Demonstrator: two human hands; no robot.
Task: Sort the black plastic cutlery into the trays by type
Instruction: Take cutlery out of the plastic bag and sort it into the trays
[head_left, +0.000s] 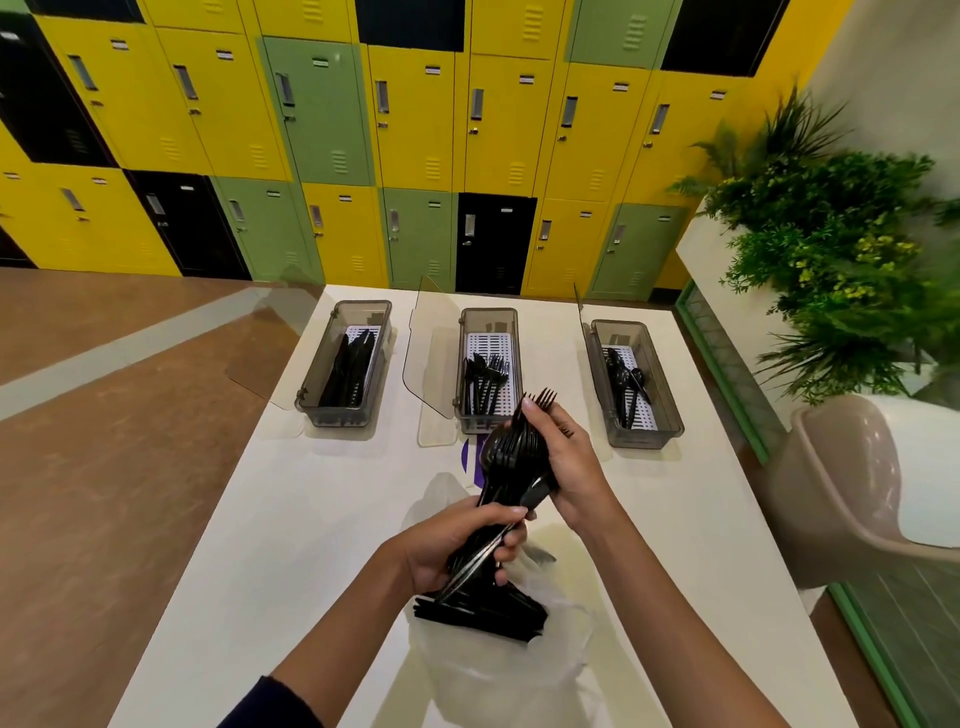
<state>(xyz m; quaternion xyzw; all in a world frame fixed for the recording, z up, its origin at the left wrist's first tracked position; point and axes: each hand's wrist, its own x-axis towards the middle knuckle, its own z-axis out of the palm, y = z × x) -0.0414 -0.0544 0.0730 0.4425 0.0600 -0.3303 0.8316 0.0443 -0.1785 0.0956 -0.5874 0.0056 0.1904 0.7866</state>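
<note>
Three clear grey trays stand in a row at the far side of the white table (291, 493), each with its lid (431, 358) swung open to its left side, so that pieces can be dropped in from above. The left tray (332, 413) contains knives, laid lengthwise. Nearer to the person, the left hand (457, 545) is clenched around the lower part of a mixed bundle of black cutlery (493, 519) and holds it upright over a thin plastic bag (493, 680). I judge that this grip fixes the handles while the other hand selects. The middle tray (488, 314), just behind the bundle, contains mostly forks with the tines pointing away. The right hand (566, 457) grasps several forks at the upper end of the bundle, their tines showing above the fingers, probably to draw out one type together; their tray is just beyond. The right tray (647, 436) contains a few spoons. Much cutlery is not yet sorted.
</note>
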